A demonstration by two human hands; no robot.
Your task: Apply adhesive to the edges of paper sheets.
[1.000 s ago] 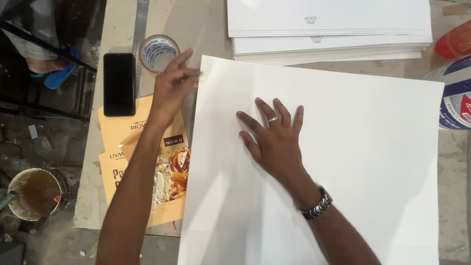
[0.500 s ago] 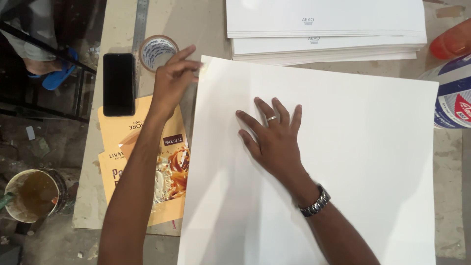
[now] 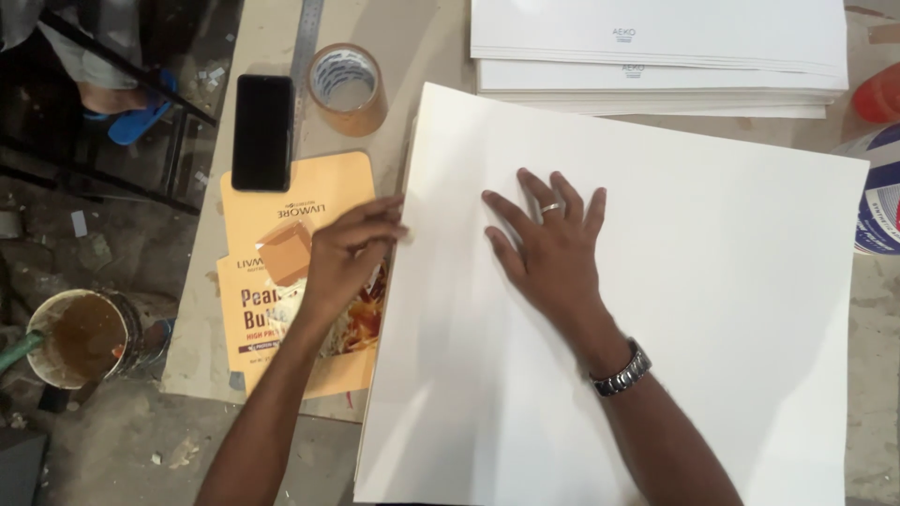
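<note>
Bare forearms, metal wristwatch (image 3: 620, 370), finger ring (image 3: 551, 207)

A flattened orange carton (image 3: 309, 281) with a food picture lies on the table, left of the white sheet; a black phone (image 3: 262, 131) with a dark screen rests just above it; a blue-and-white labelled tub (image 3: 881, 201) sits at the right edge
</note>
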